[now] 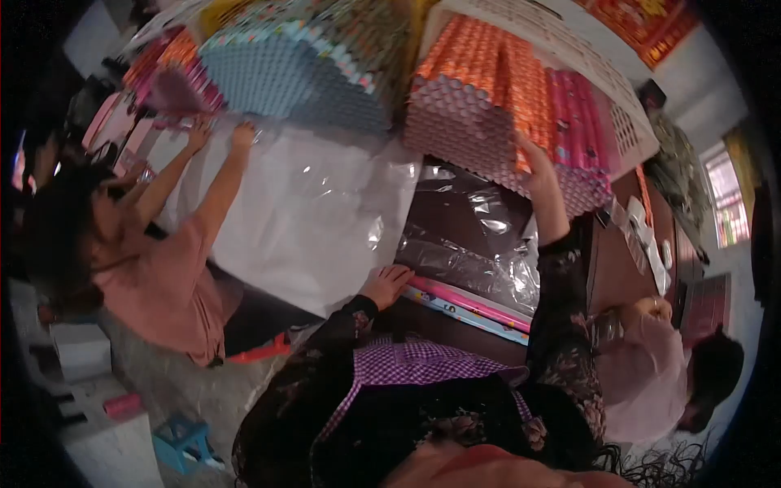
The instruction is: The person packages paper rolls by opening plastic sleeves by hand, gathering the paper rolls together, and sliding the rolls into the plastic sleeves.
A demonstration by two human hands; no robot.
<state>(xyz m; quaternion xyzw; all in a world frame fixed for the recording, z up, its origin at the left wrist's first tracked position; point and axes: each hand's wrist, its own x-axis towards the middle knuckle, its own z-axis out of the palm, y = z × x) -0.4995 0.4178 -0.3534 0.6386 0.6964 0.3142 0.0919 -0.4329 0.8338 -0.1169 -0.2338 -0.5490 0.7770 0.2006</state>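
My right hand (537, 167) reaches up to the stack of orange patterned paper rolls (484, 61), its fingers closed at the end of one orange roll (521, 150) that juts out a little at the stack's right side. My left hand (388, 286) lies low on the table with its fingers stretched out, touching the left end of a pink roll (464, 302). A light blue patterned roll (468, 315) lies alongside the pink one, nearer to me. Behind both rolls, clear plastic film (480, 252) covers part of the dark table.
Pink patterned rolls (576, 122) stand right of the orange ones, before a white plastic crate (626, 122). Blue-ended rolls (285, 77) are piled at the back left. White sheeting (301, 211) spreads across the left table. One co-worker (163, 276) works at left, another (647, 366) at right.
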